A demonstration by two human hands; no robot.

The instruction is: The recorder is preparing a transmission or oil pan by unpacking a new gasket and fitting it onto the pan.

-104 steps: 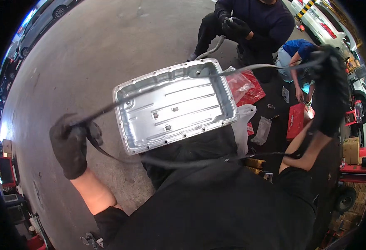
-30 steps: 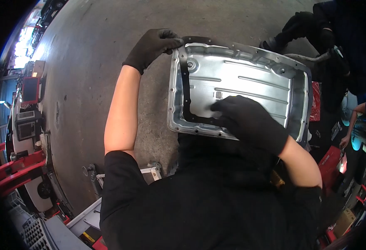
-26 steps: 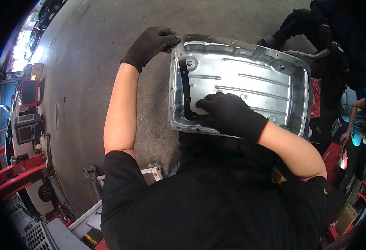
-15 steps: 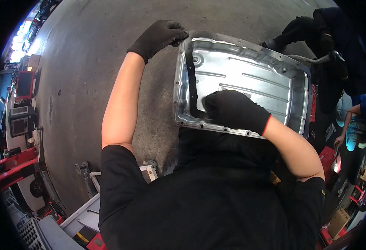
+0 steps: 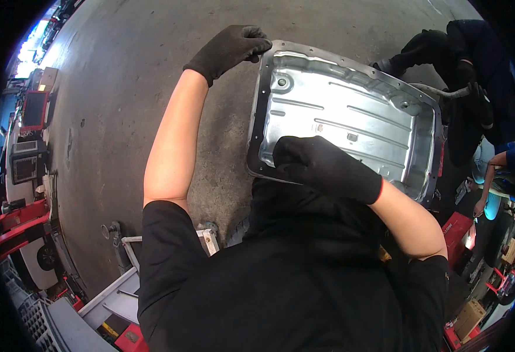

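Note:
A silver metal oil pan (image 5: 374, 126) sits in front of me, tilted, with its hollow side up. Along its left rim lies a black gasket (image 5: 259, 111), which also runs around the near left corner and on under my right hand. My left hand (image 5: 227, 51), in a black glove, pinches the far left corner of the pan, thumb and fingers closed at the gasket. Gloved in black with a red cuff, my right hand (image 5: 325, 167) is closed over the near rim, its fingers curled at the gasket there. The fingertips are partly hidden.
At the far right a person in dark clothes (image 5: 492, 70) grips a grey hose-like piece (image 5: 442, 92). A second person's arm (image 5: 492, 176) shows below. A red box (image 5: 458, 229) lies right of me, a pale metal frame (image 5: 116, 296) at lower left.
The gasket's left strip, which hung inside the pan, now lies on the left rim, covering the near left corner. My right hand has shifted slightly left and toward me.

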